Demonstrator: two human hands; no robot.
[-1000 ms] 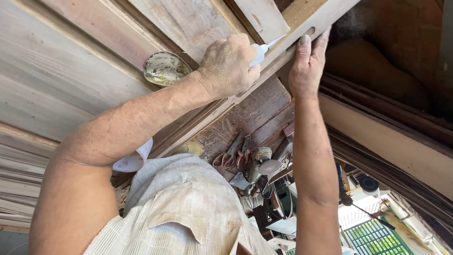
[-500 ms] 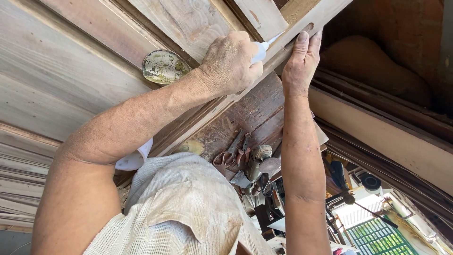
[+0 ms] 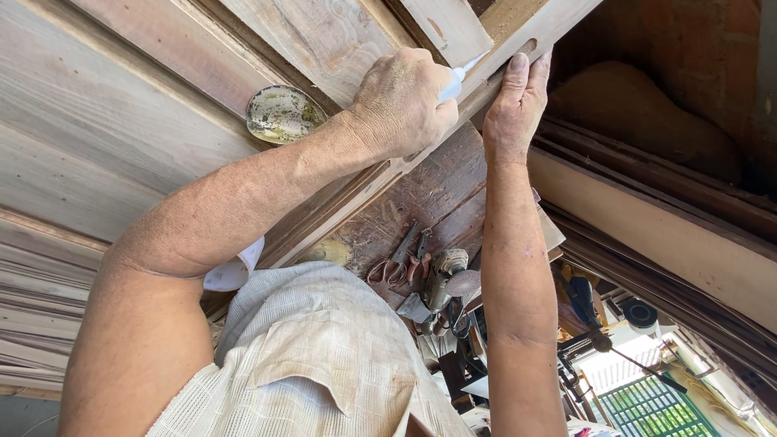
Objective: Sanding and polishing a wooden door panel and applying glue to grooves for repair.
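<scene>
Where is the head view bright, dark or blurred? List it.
Head view: daylight washes out the lower right by the green grille; upper right recess is in deep shadow; left hand, right hand and plank are evenly lit and sharp.

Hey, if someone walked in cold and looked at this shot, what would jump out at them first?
Probably the two hands at the top centre: the left hand is closed round a white tube whose tip meets a pale wooden rail, while the right hand presses on that rail beside it. Next, a dirty round dish lying on the boards to the left, and scissors among tools below.
</scene>
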